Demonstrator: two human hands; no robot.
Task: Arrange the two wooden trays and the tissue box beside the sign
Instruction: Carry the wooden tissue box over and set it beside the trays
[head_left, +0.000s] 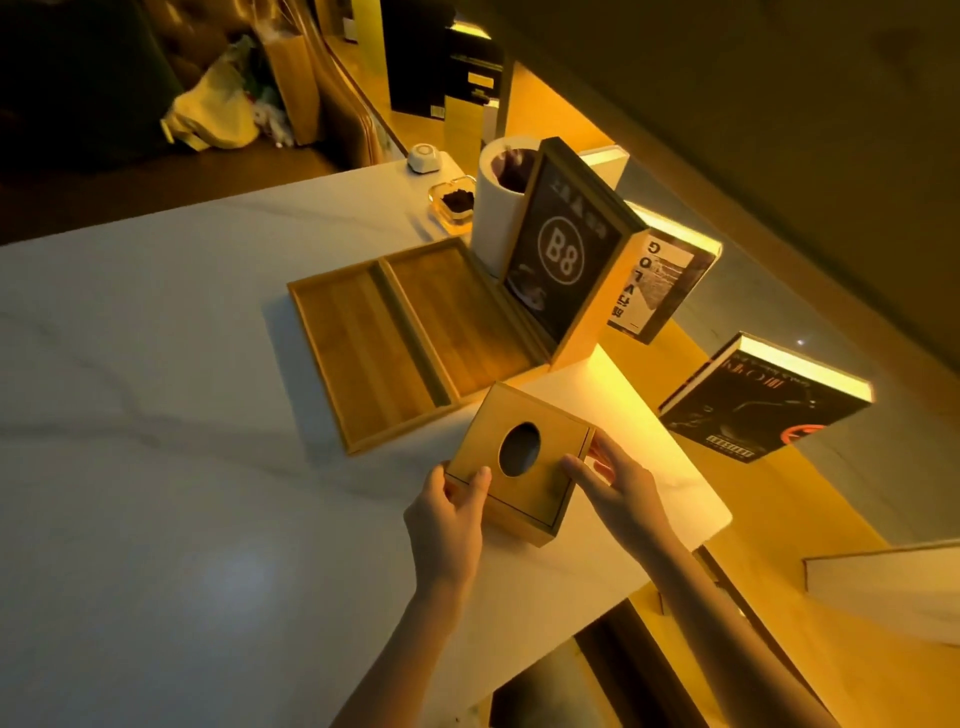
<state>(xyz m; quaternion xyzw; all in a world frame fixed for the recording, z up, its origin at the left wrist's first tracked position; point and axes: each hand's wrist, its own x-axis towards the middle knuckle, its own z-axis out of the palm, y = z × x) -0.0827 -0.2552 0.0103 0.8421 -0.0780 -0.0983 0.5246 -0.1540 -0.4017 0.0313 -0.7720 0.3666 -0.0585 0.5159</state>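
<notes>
Now left hand and right hand gripping tissue box on surface, near two wooden trays touching beside sign.

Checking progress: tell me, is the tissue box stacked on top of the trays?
No, the tissue box sits on the table, just in front of the trays.

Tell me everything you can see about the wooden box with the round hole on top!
The square light-wood tissue box has a dark oval hole in its top, and no tissue shows. A thin seam runs below the lid. It sits upright on the white marble-look table, just in front of the two flat wooden trays and near the framed black B8 sign. The left hand and right hand grip its opposite sides.
</notes>
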